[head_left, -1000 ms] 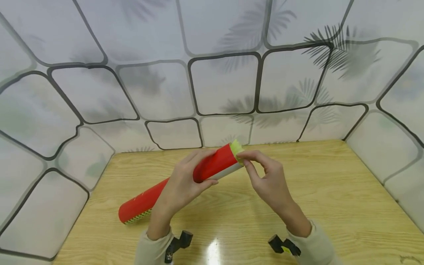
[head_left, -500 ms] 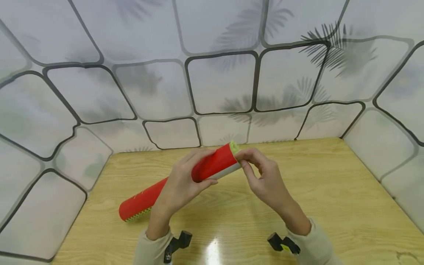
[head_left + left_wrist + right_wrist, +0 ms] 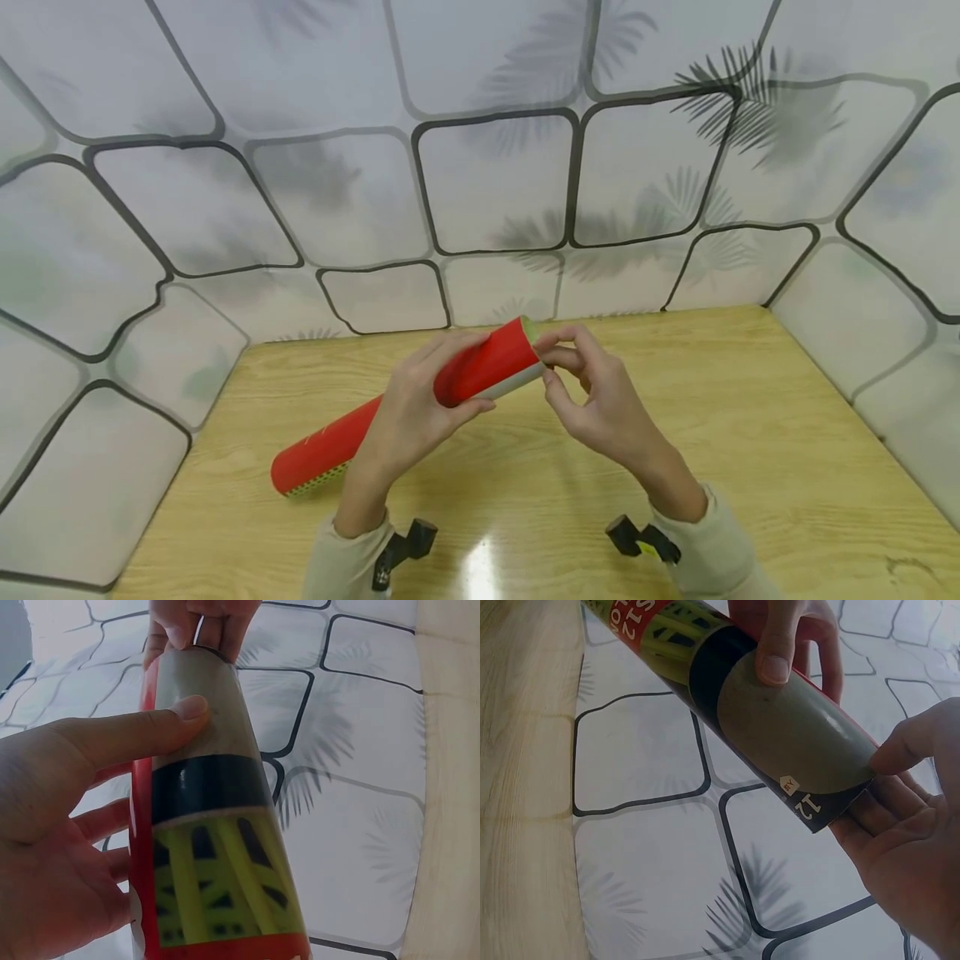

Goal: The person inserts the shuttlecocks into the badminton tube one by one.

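A red cylindrical shuttlecock tube (image 3: 491,362) lies slantwise across the front of me. My left hand (image 3: 412,408) grips it around the middle of its upper part. In the left wrist view the left thumb (image 3: 161,727) presses on the tube's grey panel (image 3: 202,697), above a dark band and a yellow-green patterned section. My right hand (image 3: 600,392) is at the tube's upper end, thumb and fingers spread about the rim. A pale yellow-green edge (image 3: 530,328) shows at the mouth. In the right wrist view the right thumb (image 3: 900,754) touches the rim, while other fingertips are partly hidden behind the end.
A wood-grain table (image 3: 750,433) lies beneath, backed by a pale wall covering (image 3: 495,183) with dark outlines and leaf shadows. Black mounts (image 3: 405,550) sit on both wrists over light sleeves (image 3: 712,546).
The yellow-green shuttlecock skirt that stuck out of the mouth has gone down into the tube. My right fingers have followed it to the rim. The left hand keeps its grip.
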Tool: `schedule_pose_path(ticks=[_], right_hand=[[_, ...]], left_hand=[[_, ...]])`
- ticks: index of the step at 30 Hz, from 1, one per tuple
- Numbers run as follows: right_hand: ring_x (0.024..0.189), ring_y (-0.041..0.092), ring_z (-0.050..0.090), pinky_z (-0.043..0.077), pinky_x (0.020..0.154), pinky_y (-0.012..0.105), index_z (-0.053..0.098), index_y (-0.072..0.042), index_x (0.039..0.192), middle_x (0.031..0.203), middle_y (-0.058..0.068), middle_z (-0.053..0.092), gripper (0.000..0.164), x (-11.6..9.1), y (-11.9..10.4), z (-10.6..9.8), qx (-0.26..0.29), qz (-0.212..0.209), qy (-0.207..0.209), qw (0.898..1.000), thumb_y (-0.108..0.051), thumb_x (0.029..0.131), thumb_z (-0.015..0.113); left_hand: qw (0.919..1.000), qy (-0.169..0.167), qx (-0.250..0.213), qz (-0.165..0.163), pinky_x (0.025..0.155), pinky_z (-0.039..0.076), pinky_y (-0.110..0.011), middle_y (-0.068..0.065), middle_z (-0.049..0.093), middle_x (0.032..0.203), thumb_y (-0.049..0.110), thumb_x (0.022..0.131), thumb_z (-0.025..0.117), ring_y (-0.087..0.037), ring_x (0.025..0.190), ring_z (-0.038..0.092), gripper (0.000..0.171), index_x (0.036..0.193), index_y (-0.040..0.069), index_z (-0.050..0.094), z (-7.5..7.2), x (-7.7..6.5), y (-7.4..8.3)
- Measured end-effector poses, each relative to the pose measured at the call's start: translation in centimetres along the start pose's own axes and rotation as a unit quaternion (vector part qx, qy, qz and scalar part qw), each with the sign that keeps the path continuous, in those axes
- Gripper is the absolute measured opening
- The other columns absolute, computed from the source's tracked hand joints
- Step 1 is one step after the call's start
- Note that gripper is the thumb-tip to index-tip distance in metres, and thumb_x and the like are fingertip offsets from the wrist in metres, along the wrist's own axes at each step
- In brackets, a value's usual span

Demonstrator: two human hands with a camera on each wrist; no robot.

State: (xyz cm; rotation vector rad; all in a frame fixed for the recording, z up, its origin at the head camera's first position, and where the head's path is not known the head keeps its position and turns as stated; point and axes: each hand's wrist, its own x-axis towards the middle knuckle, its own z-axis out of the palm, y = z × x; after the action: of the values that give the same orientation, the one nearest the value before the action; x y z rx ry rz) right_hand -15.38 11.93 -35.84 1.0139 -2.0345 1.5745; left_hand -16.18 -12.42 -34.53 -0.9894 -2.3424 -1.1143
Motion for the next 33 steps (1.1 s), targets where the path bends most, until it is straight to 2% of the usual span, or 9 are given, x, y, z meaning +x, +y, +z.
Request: schedule_pose_path(ticks=[4,8,12,16,19,24,26,29,33], right_hand=[[0.114,0.032,0.069,0.056,0.09,0.029,0.052,0.006,0.121,0.118,0.016,0.066,0.037,0.0,0.0,-0.6,0.012,-0.003,-0.023,1.0,0.024,0.089,0.052],[0.116,0.035,0.067,0.056,0.082,0.028,0.052,0.004,0.121,0.12,0.016,0.064,0.037,-0.1,0.0,-1.5,0.015,0.003,-0.04,0.999,0.023,0.09,0.05],[0.117,0.034,0.067,0.056,0.088,0.028,0.053,0.002,0.118,0.121,0.014,0.062,0.035,-0.2,0.0,-2.3,0.01,0.028,-0.042,0.999,0.023,0.09,0.051],[0.112,0.027,0.07,0.056,0.094,0.034,0.057,-0.001,0.111,0.113,0.009,0.066,0.03,-0.3,0.0,-3.2,-0.04,0.061,-0.035,0.997,0.02,0.09,0.055],[0.108,0.023,0.071,0.056,0.094,0.037,0.06,-0.004,0.111,0.11,0.005,0.07,0.028,-0.5,-0.1,-4.0,-0.089,0.087,-0.035,0.992,0.015,0.091,0.058],[0.11,0.023,0.07,0.056,0.094,0.046,0.061,-0.008,0.124,0.119,0.006,0.071,0.033,-1.4,0.4,-6.0,-0.15,0.131,-0.048,0.979,0.006,0.094,0.061],[0.109,0.024,0.07,0.056,0.093,0.048,0.062,-0.008,0.125,0.12,0.007,0.071,0.034,-1.9,1.0,-6.7,-0.171,0.135,-0.05,0.975,0.006,0.093,0.062],[0.109,0.027,0.069,0.057,0.091,0.051,0.064,-0.006,0.123,0.119,0.008,0.07,0.034,-2.6,2.1,-7.5,-0.194,0.132,-0.055,0.971,0.008,0.092,0.063],[0.109,0.03,0.069,0.056,0.091,0.055,0.066,-0.004,0.12,0.118,0.009,0.071,0.032,-3.6,3.6,-8.2,-0.21,0.128,-0.062,0.967,0.01,0.091,0.063]], left_hand=[[0.9998,0.01,-0.015,0.002,0.091,0.057,-0.041,-0.002,0.064,0.133,0.01,0.075,0.093,-0.02,0.115,0.061,0.073,0.141,0.014,0.061,0.5,0.0,-0.1],[0.999,0.021,-0.04,0.004,0.091,0.057,-0.041,-0.002,0.064,0.136,0.008,0.076,0.092,-0.021,0.118,0.061,0.072,0.141,0.013,0.062,1.4,0.1,-0.1],[0.9983,0.029,-0.05,0.01,0.094,0.057,-0.042,-0.003,0.064,0.137,0.008,0.076,0.092,-0.022,0.121,0.061,0.072,0.141,0.013,0.062,2.2,0.4,-0.4],[0.9991,0.024,-0.034,0.01,0.096,0.055,-0.042,-0.004,0.065,0.135,0.008,0.074,0.093,-0.022,0.122,0.061,0.073,0.141,0.012,0.063,3.1,0.6,-0.7],[1.0,0.004,-0.008,-0.001,0.097,0.054,-0.043,-0.005,0.066,0.135,0.01,0.075,0.093,-0.023,0.122,0.061,0.072,0.14,0.013,0.063,3.8,0.6,-0.9],[0.9985,-0.041,0.031,-0.021,0.102,0.047,-0.052,-0.005,0.063,0.138,0.014,0.077,0.092,-0.027,0.124,0.059,0.069,0.14,0.014,0.063,5.6,1.1,-1.1],[0.9973,-0.056,0.04,-0.023,0.102,0.045,-0.054,-0.006,0.062,0.139,0.016,0.079,0.091,-0.028,0.124,0.058,0.068,0.141,0.014,0.063,6.5,1.3,-1.2],[0.9945,-0.079,0.067,-0.02,0.099,0.046,-0.05,-0.006,0.061,0.138,0.019,0.081,0.09,-0.025,0.123,0.059,0.066,0.141,0.014,0.063,8.1,1.5,-1.7],[0.9862,-0.115,0.117,-0.023,0.097,0.045,-0.046,-0.001,0.062,0.138,0.026,0.083,0.088,-0.019,0.124,0.06,0.066,0.142,0.018,0.062,10.0,1.4,-2.2]])
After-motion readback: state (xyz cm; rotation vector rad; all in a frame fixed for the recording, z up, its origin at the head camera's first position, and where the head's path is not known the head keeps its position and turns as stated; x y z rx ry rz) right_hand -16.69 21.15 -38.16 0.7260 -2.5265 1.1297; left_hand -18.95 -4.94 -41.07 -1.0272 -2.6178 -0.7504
